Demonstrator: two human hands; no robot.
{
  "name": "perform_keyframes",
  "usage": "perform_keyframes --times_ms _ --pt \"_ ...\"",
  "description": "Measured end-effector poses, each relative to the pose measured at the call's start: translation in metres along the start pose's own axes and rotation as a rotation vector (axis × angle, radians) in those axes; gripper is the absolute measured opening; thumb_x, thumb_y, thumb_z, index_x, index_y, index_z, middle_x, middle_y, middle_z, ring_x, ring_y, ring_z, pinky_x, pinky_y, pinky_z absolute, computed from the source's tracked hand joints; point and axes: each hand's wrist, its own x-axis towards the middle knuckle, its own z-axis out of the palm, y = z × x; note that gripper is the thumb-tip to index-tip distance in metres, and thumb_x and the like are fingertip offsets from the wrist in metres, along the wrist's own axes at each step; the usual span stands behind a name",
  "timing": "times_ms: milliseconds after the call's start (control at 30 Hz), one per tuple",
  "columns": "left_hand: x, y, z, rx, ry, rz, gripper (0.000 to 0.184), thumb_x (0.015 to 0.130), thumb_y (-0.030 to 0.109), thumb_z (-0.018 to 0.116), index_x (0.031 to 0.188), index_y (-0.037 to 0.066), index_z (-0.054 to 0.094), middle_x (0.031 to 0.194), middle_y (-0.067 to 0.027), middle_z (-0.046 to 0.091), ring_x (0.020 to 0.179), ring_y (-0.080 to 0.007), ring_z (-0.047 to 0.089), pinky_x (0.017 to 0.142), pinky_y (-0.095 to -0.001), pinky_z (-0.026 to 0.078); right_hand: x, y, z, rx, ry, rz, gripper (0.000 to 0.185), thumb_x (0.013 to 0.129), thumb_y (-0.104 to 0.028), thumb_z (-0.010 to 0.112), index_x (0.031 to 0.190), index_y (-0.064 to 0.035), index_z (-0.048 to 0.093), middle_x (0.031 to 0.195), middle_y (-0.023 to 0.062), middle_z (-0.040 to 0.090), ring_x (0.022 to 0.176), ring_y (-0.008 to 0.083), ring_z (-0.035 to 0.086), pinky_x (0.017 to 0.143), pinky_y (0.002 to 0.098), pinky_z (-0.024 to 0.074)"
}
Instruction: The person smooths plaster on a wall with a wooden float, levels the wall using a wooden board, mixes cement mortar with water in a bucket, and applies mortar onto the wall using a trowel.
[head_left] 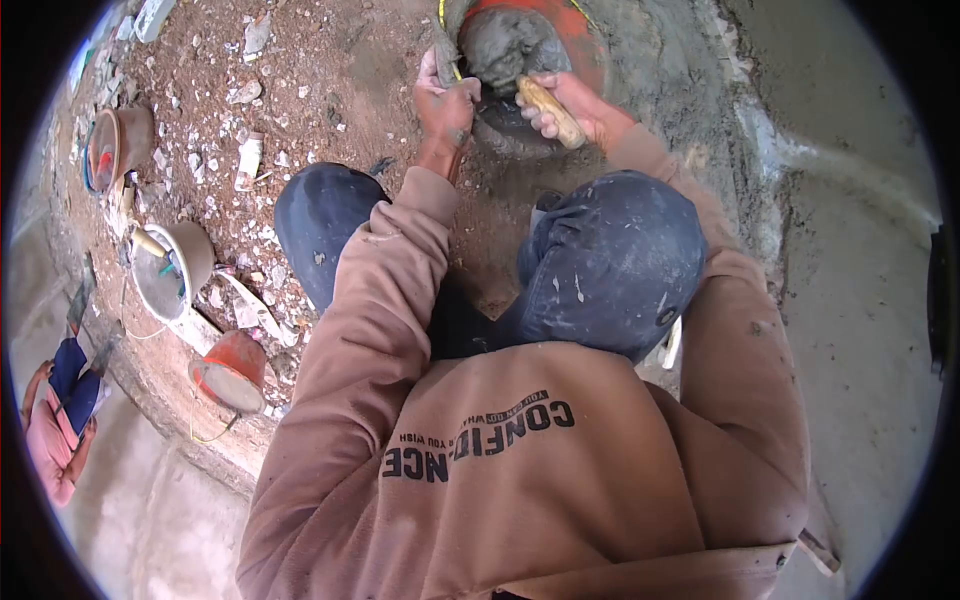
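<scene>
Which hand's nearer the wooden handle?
Right. The right hand grips the wooden handle; the left hand is apart, at the left edge of the orange bucket.

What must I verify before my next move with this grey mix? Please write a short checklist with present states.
1. Right hand closed around the wooden handle: ok.
2. Left hand at the edge of the orange bucket: ok.
3. Grey mix inside the bucket: ok.
4. Bucket standing level: cannot tell from this single view.
5. Tool's working end in sight: not ok, only the handle shows clearly.
6. Ground on the left free of loose pieces: not ok, white fragments lie scattered there.
</scene>
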Motion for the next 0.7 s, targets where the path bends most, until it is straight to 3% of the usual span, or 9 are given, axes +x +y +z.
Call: perform_keyframes --times_ms 133,200,300,400,433,467,533,633,700 --pt "0.013 0.003 0.009 -0.035 0.009 -0.030 0.060 0.067 -0.016 0.062 0.125 0.001 0.058 0.094 -0.0008 0.063 0.064 -0.0091 0.057 0.050 -0.0243 0.045 -0.042 -0.011 -0.030 0.237 -0.247 -0.183 0.040 0.109 -0.033 0.028 0.106 0.0025 0.046 0.078 0.0044 0.050 0.052 0.0057 0.045 0.039 0.0203 0.0377" --pt "0.017 0.003 0.017 -0.018 -0.008 -0.037 0.060 0.066 -0.017 0.062 0.123 0.001 0.058 0.094 -0.0005 0.064 0.068 -0.0094 0.058 0.054 -0.0242 0.046 -0.110 -0.030 -0.016 -0.161 0.107 -0.220 0.041 0.109 -0.035 0.029 0.103 -0.0010 0.051 0.073 0.0009 0.049 0.046 0.0057 0.044 0.040 0.0220 0.0418" --pt "0.015 0.004 0.027 0.017 -0.030 -0.043 0.062 0.066 -0.015 0.064 0.125 0.001 0.058 0.100 -0.0012 0.065 0.079 -0.0113 0.061 0.066 -0.0252 0.050 -0.158 -0.054 -0.007 -1.129 0.592 -0.202 0.046 0.108 -0.037 0.033 0.098 -0.0003 0.059 0.077 0.0092 0.060 0.053 0.0177 0.057 0.051 0.0344 0.0516" --pt "0.021 -0.011 0.039 0.043 -0.034 0.011 0.063 0.064 -0.013 0.065 0.126 0.000 0.059 0.102 -0.0012 0.065 0.088 -0.0126 0.062 0.076 -0.0271 0.050 -0.113 -0.037 -0.031 -1.942 0.911 -0.522 0.052 0.105 -0.038 0.038 0.088 0.0019 0.067 0.079 0.0217 0.067 0.067 0.0357 0.066 0.065 0.0500 0.0545" --pt "0.027 -0.025 0.038 0.120 -0.031 0.050 0.064 0.063 -0.012 0.066 0.126 0.000 0.059 0.100 -0.0009 0.064 0.087 -0.0123 0.061 0.076 -0.0275 0.048 -0.090 -0.029 -0.031 -1.942 0.790 -0.556 0.050 0.102 -0.038 0.041 0.090 0.0023 0.068 0.084 0.0232 0.069 0.073 0.0407 0.066 0.071 0.0522 0.0539" --pt "0.029 -0.039 0.038 0.188 -0.016 0.106 0.064 0.065 -0.014 0.065 0.127 0.001 0.058 0.096 -0.0001 0.064 0.077 -0.0104 0.059 0.066 -0.0262 0.047 -0.064 -0.017 -0.027 -1.937 0.666 -0.583 0.048 0.100 -0.039 0.045 0.093 0.0027 0.069 0.090 0.0246 0.070 0.079 0.0458 0.067 0.076 0.0543 0.0533" --pt "0.029 -0.030 0.041 0.192 -0.030 0.138 0.062 0.067 -0.014 0.064 0.127 0.001 0.058 0.096 0.0000 0.064 0.076 -0.0100 0.059 0.062 -0.0255 0.047 -0.035 0.008 -0.012 -2.096 0.461 -0.571 0.045 0.097 -0.039 0.048 0.094 0.0001 0.069 0.086 0.0247 0.069 0.079 0.0435 0.068 0.074 0.0531 0.0541" --pt "0.020 -0.010 0.035 0.121 -0.036 0.020 0.061 0.068 -0.014 0.063 0.127 0.001 0.057 0.101 -0.0003 0.064 0.081 -0.0105 0.060 0.065 -0.0253 0.049 -0.072 0.003 0.009 -2.005 0.596 -0.446 0.043 0.096 -0.040 0.050 0.097 -0.0008 0.069 0.086 0.0256 0.069 0.079 0.0429 0.068 0.073 0.0525 0.0540" --pt "0.011 0.002 0.040 0.039 -0.030 -0.009 0.064 0.068 -0.014 0.062 0.130 0.000 0.056 0.106 -0.0017 0.065 0.086 -0.0116 0.061 0.072 -0.0263 0.050 -0.098 -0.013 0.018 -1.995 0.720 -0.623 0.045 0.098 -0.041 0.050 0.101 0.0008 0.067 0.082 0.0257 0.068 0.077 0.0419 0.068 0.070 0.0514 0.0535"
